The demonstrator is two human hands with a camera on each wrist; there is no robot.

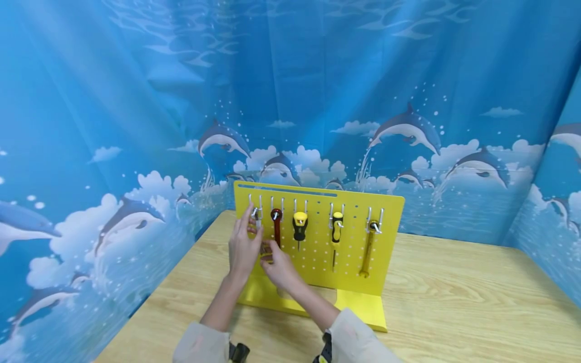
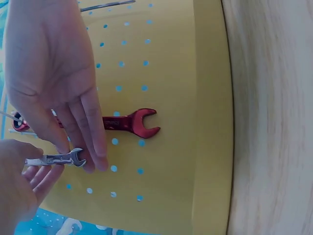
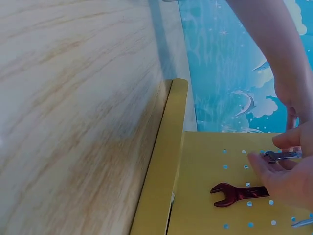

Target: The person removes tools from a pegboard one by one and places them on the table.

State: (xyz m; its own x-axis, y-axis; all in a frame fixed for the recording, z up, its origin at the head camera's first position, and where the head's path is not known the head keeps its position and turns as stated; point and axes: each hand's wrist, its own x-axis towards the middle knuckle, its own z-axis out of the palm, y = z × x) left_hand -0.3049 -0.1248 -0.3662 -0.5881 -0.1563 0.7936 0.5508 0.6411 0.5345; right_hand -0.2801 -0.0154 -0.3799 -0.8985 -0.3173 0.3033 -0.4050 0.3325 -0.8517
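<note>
A small silver wrench (image 2: 61,159) is at the leftmost hooks of the yellow pegboard (image 1: 317,272), its upper end beside the hook in the head view. My left hand (image 1: 245,247) pinches its shaft between thumb and fingers. From the right, my right hand (image 1: 281,267) reaches to the wrench's lower, open-ended part. In the left wrist view, the right hand's long straight fingers (image 2: 90,132) lie behind that end, with the thumb right at its edge. Just to the right hangs a red wrench (image 1: 277,229), its open end pointing down.
Further right on the pegboard hang a stubby yellow-black screwdriver (image 1: 300,225), a longer yellow-black screwdriver (image 1: 337,229) and a yellow wrench (image 1: 368,249). The board's foot (image 1: 363,307) rests on a wood-grain table (image 1: 463,282). A blue dolphin curtain (image 1: 299,101) hangs behind.
</note>
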